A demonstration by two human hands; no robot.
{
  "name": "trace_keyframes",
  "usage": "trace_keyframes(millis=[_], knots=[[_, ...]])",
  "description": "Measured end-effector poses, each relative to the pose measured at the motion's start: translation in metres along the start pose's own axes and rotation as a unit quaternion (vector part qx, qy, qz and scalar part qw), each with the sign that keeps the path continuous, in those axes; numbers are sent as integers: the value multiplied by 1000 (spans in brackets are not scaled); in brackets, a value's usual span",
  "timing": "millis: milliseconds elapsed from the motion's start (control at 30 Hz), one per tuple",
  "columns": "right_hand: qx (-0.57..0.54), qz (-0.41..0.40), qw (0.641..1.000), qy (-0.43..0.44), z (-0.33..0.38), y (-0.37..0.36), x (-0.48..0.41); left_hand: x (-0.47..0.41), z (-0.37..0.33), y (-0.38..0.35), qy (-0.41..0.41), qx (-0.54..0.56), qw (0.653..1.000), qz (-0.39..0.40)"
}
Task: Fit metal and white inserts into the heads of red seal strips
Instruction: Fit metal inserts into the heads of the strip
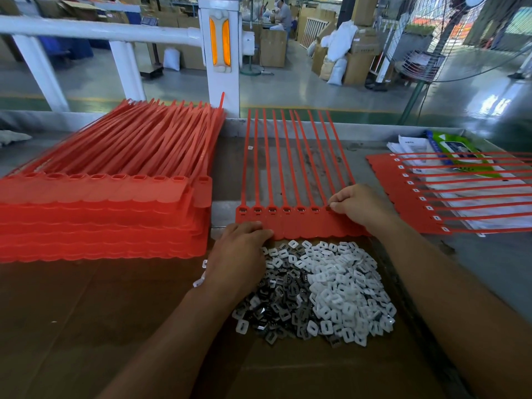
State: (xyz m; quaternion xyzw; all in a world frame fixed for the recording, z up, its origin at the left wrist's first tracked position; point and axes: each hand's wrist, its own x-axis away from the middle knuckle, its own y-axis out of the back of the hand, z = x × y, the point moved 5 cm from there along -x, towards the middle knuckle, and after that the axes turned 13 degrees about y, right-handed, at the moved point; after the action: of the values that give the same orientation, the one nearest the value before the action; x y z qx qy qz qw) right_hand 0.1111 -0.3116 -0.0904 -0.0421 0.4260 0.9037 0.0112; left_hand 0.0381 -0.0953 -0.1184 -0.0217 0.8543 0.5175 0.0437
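As the sheet of red seal strips (302, 226) lies flat on the counter (227, 174) with its tails pointing away, six heads (286, 210) counted from its left end each show a dark metal piece seated in the window. The seventh head is under attention. The right hand (359, 205) has its grip closed there in a thumb-and-forefinger pinch, on what appears to be a metal insert (328, 208), largely covered by the fingertips. Heads further right are hidden beneath that hand, so their condition cannot be told. The left hand (241, 254) holds nothing; its grip is open, with the fingers laid on the sheet's near edge, pressing it down. No white piece is visible in any head of this sheet, so in my judgement the metal stage is past halfway and the white stage is not begun. Supply is ample: loose metal inserts (279, 300) and white inserts (345, 283) lie heaped together on cardboard (115, 312) just in front of the sheet. At left, a tall stack of unfilled strips (100, 214) with empty heads awaits work. At right, a separate sheet (403, 203) shows white pieces in all visible heads and is judged complete. As to writing, a green-and-blue packet (452, 151) and printed papers (408, 144) lie beneath that sheet, but their print is too blurred to read. No brand or label is legible.
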Motion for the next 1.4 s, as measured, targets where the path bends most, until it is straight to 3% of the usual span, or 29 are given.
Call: trace_keyframes(millis=[300, 800, 900, 1000, 1233, 1400], knots=[[-2, 28, 1000, 0, -1, -3, -4, 0, 1, -1, -1, -7, 1000, 3], [-39, 1, 999, -1, -6, -5, -8, 1, 0, 1, 5, 0, 1000, 4], [-51, 2, 998, 20, -3, 2, 0, 1, 0, 1, 7, -1, 1000, 8], [8, -2, 996, 90, 11, 10, 16, 1, -1, 1, 9, -1, 1000, 10], [20, 190, 954, 230, 59, -6, 70, 2, -2, 3, 12, -9, 1000, 7], [68, 250, 919, 298, 78, -25, 94, 2, -3, 3, 10, -12, 1000, 8]])
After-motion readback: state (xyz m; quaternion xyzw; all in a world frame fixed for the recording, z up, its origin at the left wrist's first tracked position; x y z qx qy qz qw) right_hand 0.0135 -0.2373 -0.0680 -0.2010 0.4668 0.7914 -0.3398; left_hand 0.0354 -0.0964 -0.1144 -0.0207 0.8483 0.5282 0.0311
